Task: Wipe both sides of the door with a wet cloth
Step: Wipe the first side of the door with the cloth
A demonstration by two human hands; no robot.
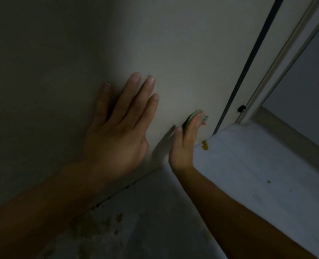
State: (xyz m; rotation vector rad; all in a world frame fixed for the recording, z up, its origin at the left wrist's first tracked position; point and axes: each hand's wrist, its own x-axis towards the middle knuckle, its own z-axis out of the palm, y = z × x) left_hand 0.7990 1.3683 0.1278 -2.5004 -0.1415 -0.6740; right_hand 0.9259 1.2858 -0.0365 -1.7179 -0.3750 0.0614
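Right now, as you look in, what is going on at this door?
A person seems to be wiping the door. The left hand lies flat on it with straight fingers, as if to steady it. The right hand presses a green cloth against the door low down, close to its bottom edge and the floor. The scene is dim and the right hand is blurred.

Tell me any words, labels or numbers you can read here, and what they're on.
None to read. The door, the cloth under the right hand, the left hand, the floor and the door frame carry no visible writing in this dim picture.
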